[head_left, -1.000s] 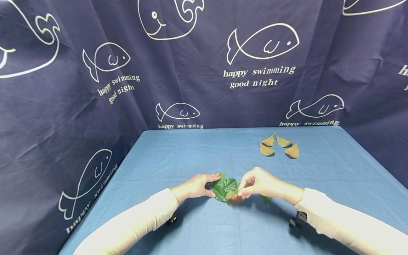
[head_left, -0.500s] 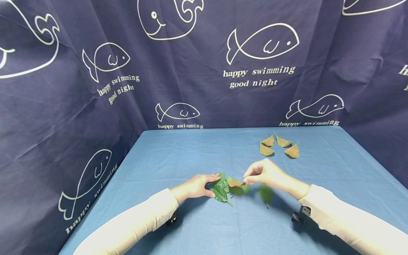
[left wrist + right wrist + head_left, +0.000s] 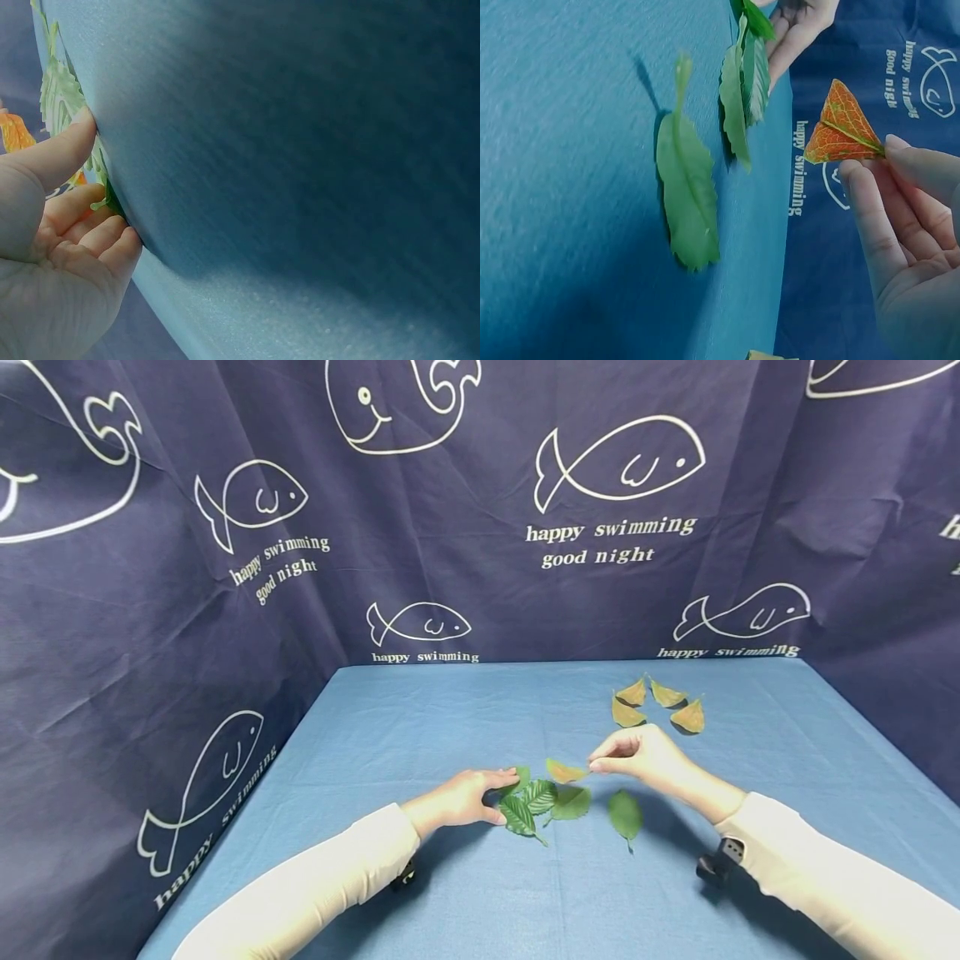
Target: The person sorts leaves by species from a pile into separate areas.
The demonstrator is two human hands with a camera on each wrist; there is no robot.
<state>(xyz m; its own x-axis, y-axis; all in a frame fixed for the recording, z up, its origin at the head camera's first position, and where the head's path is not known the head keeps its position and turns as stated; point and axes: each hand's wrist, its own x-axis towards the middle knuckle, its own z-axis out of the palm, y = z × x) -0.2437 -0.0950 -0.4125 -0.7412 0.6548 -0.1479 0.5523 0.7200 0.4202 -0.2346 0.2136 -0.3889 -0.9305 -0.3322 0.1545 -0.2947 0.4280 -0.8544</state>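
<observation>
In the head view my right hand (image 3: 637, 756) pinches a yellow-orange leaf (image 3: 566, 772) by its stem, above the cloth. The right wrist view shows this leaf (image 3: 842, 126) orange-red with yellow veins, held between thumb and fingertips. My left hand (image 3: 465, 798) rests at the left side of a cluster of green leaves, its thumb and fingers spread apart and touching the leaf edges. In the cluster are a dark, strongly veined leaf (image 3: 517, 815), another like it (image 3: 539, 796) and a lighter green leaf (image 3: 572, 803). A separate green leaf (image 3: 626, 815) lies to the right.
Several yellow-brown leaves (image 3: 627, 713) lie in an arc at the back right of the blue cloth (image 3: 420, 718). Behind and to the left hangs a dark blue curtain (image 3: 480, 560) with white fish prints.
My right hand has lifted the yellow-orange leaf off the green cluster and carried it back and to the right. The green leaves beneath are uncovered. My left hand stays in place.
</observation>
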